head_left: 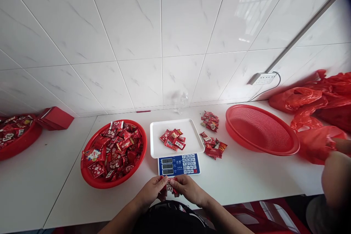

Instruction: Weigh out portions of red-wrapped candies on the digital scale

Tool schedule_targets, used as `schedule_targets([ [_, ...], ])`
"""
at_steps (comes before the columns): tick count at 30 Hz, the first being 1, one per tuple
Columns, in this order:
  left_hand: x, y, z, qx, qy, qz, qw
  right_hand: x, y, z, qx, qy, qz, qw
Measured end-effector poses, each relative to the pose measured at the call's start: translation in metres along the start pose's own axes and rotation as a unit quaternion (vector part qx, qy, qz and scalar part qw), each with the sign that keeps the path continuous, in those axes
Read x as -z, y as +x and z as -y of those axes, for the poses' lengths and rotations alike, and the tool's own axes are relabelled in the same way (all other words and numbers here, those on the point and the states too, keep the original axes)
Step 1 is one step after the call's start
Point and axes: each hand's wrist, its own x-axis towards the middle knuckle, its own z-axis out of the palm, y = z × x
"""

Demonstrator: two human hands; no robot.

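My left hand point(152, 189) and my right hand point(189, 188) meet at the front edge of the table. Both are closed on a small red packet point(169, 186) with white and dark lettering, thumbs on top. Just beyond them stands a digital scale point(179, 164) with a blue keypad panel. Several similar red packets point(173, 139) lie in a loose heap on its white tray point(193, 135). To the left, a red plastic basket point(143, 157) is heaped with more of these packets.
Two small piles of packets point(214, 146) lie right of the scale, beside a red perforated basket point(260, 131). Red plastic bags point(309, 131) and another person's blurred arm point(337, 175) are far right. At far left are a second filled basket point(24, 142) and red folded packets point(56, 119).
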Motion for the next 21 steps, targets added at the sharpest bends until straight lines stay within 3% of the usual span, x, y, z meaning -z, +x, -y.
schedule_targets([
  [9, 0.001, -0.001, -0.001, -0.042, 0.004, -0.001, 0.999, 0.002, -0.002, 0.000, 0.025, 0.022, 0.027, 0.999],
  [21, -0.010, 0.002, -0.002, -0.024, 0.017, 0.013, 0.999, 0.006, -0.005, -0.002, 0.021, 0.021, -0.010, 1.000],
])
